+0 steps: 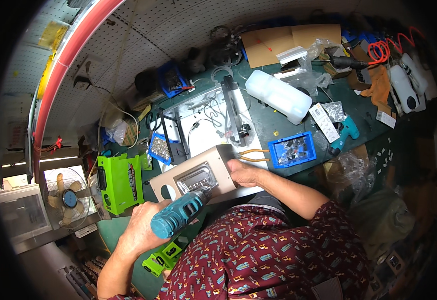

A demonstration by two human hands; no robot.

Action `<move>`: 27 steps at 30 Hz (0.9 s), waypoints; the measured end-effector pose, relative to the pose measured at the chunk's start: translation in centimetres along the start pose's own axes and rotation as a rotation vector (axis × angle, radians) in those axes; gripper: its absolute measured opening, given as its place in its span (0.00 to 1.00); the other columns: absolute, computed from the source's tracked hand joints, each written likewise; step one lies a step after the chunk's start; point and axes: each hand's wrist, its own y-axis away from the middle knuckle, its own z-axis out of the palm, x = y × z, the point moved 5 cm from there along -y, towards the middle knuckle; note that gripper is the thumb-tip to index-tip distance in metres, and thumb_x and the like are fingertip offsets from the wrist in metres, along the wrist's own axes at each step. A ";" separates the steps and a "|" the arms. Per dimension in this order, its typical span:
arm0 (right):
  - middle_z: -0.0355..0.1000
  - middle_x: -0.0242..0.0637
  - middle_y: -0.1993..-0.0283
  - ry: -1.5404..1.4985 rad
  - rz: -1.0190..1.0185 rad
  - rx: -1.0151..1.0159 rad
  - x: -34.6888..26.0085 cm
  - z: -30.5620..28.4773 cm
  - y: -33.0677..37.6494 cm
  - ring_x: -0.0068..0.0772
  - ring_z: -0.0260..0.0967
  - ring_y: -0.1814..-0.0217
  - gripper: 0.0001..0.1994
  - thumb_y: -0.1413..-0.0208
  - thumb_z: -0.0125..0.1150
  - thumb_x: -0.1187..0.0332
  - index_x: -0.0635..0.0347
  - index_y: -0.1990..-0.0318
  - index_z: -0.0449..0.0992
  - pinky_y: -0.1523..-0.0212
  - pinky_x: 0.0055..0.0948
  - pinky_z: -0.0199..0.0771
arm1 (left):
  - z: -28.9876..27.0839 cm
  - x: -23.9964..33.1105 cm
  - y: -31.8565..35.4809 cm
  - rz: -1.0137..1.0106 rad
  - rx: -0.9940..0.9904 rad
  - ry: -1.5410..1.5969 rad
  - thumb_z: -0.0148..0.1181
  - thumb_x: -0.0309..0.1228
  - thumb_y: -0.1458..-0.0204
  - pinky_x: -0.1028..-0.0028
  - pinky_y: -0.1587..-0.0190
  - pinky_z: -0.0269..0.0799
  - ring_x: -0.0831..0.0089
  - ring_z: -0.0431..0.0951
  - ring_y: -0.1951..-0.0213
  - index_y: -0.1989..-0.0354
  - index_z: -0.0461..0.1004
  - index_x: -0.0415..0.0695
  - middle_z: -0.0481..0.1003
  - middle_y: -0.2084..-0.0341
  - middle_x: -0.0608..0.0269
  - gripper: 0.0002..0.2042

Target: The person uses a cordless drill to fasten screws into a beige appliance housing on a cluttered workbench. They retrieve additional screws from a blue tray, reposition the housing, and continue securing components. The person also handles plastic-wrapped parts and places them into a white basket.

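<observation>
My left hand [144,222] is closed round a teal cordless drill [177,216], whose handle is mostly hidden. The drill's nose points away from me, at the recessed window of a beige metal housing [222,167]. That window [197,179] has several small points inside, and a round hole [168,192] lies to its left. My right hand [246,172] grips the housing by its right end, and the fingers behind it are partly hidden. The housing is tilted up toward me. Whether the bit touches it, I cannot tell.
A blue bin of small parts [292,150] and orange-handled pliers [253,155] lie right of the housing. Screws fill another blue bin [160,148]. A green case [120,183] stands left. Beyond are a white plastic tank [278,96] and, at right, another teal drill [346,134].
</observation>
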 end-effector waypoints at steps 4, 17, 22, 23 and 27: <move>0.78 0.38 0.46 -0.066 -0.002 -0.048 -0.3 0.0 -0.1 0.29 0.77 0.47 0.20 0.46 0.61 0.85 0.68 0.44 0.76 0.45 0.28 0.76 | 0.2 -0.4 -0.2 -0.013 -0.008 0.014 0.72 0.31 0.58 0.58 0.62 0.78 0.46 0.82 0.67 0.64 0.80 0.43 0.80 0.74 0.49 0.13; 0.78 0.38 0.48 0.054 -0.002 -0.012 -0.2 0.3 -0.7 0.28 0.77 0.48 0.21 0.46 0.67 0.81 0.69 0.43 0.75 0.49 0.30 0.80 | -0.2 -0.1 -0.2 0.005 -0.025 0.039 0.65 0.31 0.56 0.54 0.60 0.77 0.45 0.81 0.65 0.64 0.78 0.42 0.80 0.74 0.44 0.11; 0.78 0.40 0.47 0.028 0.011 0.031 0.5 -0.5 -0.7 0.31 0.77 0.45 0.20 0.46 0.66 0.82 0.70 0.45 0.76 0.46 0.31 0.79 | -0.2 -0.3 -0.1 0.007 -0.029 0.038 0.66 0.31 0.56 0.55 0.59 0.78 0.45 0.82 0.64 0.62 0.78 0.42 0.80 0.74 0.44 0.12; 0.78 0.41 0.46 0.009 0.017 0.015 0.1 -0.3 -0.4 0.31 0.77 0.45 0.20 0.46 0.65 0.83 0.70 0.45 0.76 0.45 0.31 0.79 | -0.2 -0.4 -0.1 0.005 -0.032 0.041 0.66 0.31 0.56 0.55 0.58 0.78 0.45 0.82 0.64 0.62 0.79 0.42 0.80 0.74 0.45 0.12; 0.78 0.42 0.45 -0.029 0.022 -0.027 -0.7 0.1 0.0 0.33 0.77 0.44 0.20 0.46 0.63 0.85 0.71 0.44 0.75 0.44 0.31 0.78 | -0.3 -0.3 -0.2 0.003 -0.043 0.036 0.66 0.32 0.56 0.54 0.57 0.78 0.46 0.82 0.63 0.60 0.79 0.42 0.80 0.72 0.45 0.14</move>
